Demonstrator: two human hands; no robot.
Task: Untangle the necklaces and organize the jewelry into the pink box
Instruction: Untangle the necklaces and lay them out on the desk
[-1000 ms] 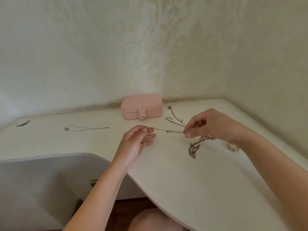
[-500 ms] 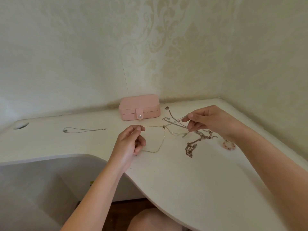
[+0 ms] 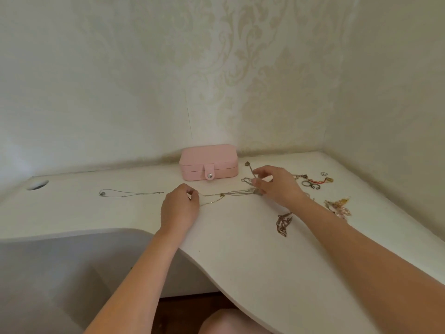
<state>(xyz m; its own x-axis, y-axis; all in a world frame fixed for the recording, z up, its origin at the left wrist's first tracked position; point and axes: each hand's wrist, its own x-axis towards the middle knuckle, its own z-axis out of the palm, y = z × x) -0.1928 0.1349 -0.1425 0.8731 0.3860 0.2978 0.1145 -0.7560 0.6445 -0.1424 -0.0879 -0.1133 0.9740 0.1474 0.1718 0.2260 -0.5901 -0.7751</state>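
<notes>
Head view: which step is being worked?
— Untangling. A gold chain (image 3: 212,201) is pinched at one end by the left hand (image 3: 179,208), fingers curled. The knotted necklaces (image 3: 246,180) are pinched by the right hand (image 3: 277,186), and the strands are stretched between the two.
— And the pink box (image 3: 209,162)?
— Closed, snap fastened, at the back of the table (image 3: 240,261), just beyond the hands. One silver necklace (image 3: 130,193) is laid out apart, to the left.
— What is called for next?
— Probably the gold chain is to be eased out of the knot, not tugged.

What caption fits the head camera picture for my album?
The left hand and right hand hold tangled necklaces stretched in front of the closed pink box.
</notes>
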